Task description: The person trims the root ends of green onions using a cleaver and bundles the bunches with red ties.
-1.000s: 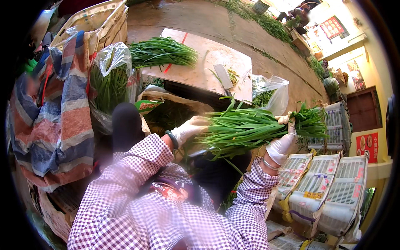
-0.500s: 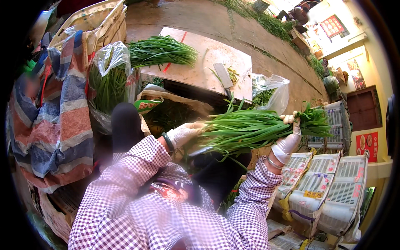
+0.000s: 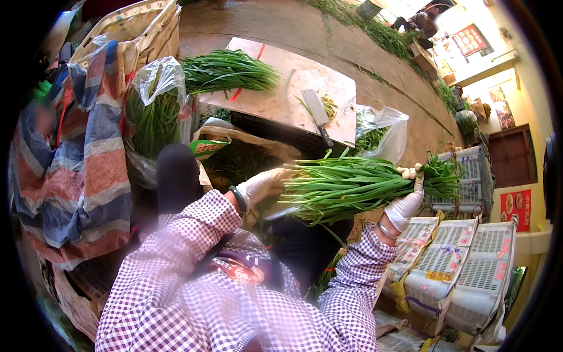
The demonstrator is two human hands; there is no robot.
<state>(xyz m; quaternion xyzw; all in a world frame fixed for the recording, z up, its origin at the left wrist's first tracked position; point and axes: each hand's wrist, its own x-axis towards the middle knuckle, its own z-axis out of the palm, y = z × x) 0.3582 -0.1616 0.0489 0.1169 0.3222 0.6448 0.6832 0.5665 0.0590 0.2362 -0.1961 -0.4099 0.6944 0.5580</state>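
Observation:
A thick bunch of green garlic chives (image 3: 346,188) lies sideways in the air above my lap. My right hand (image 3: 406,205), in a whitish glove, is wrapped round it near its right end, fingertips curled over the top. At the left end, my gloved left hand (image 3: 261,186) has its fingers together against the cut ends; some fingertips are hidden by the stems. Below those ends is a pale, blurred sliver (image 3: 282,213) that I cannot make out. Beyond the bunch, a cleaver (image 3: 316,107) with a black handle lies on a pale board (image 3: 287,76) beside some green scraps.
More chives (image 3: 231,71) lie on the board's left end. A clear bag of greens (image 3: 155,114) and a striped woven sack (image 3: 76,158) stand at left, a crate (image 3: 138,32) behind. Another clear bag (image 3: 381,132) is right of the board. Pale slotted crates (image 3: 440,258) stand lower right.
The bunch and my right hand have shifted slightly downward and left, uncovering the cleaver's handle. My left hand stays at the stem ends, moved very little.

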